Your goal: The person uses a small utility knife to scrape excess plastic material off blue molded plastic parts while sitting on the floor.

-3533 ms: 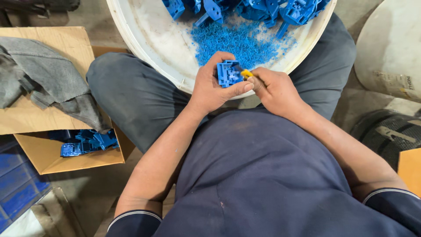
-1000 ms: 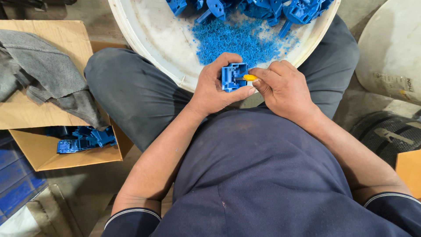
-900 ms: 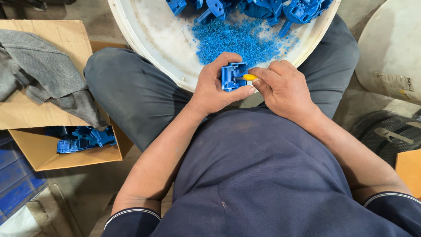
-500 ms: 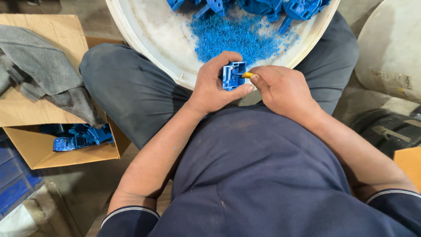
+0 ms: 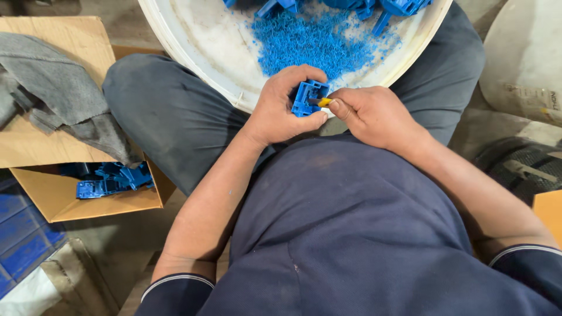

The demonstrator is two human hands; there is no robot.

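Note:
My left hand (image 5: 280,108) grips a small blue plastic part (image 5: 308,98) over the near rim of a large white basin (image 5: 193,41) resting on my lap. My right hand (image 5: 374,114) is closed around a small tool with a yellow tip (image 5: 324,102), and the tip touches the blue part's edge. Blue plastic shavings (image 5: 316,41) lie heaped in the basin just beyond my hands. More blue parts (image 5: 398,7) sit at the basin's far side.
A cardboard box (image 5: 52,199) at my left holds several blue parts (image 5: 108,180), with a grey cloth (image 5: 58,96) draped over its flap. A blue crate (image 5: 20,243) sits at the lower left. A pale drum (image 5: 524,58) and a dark meshed object (image 5: 521,169) stand at my right.
Both hands stay together on the blue part with only slight shifts. The tool's yellow tip keeps working along the part's edge. The view has drifted a little.

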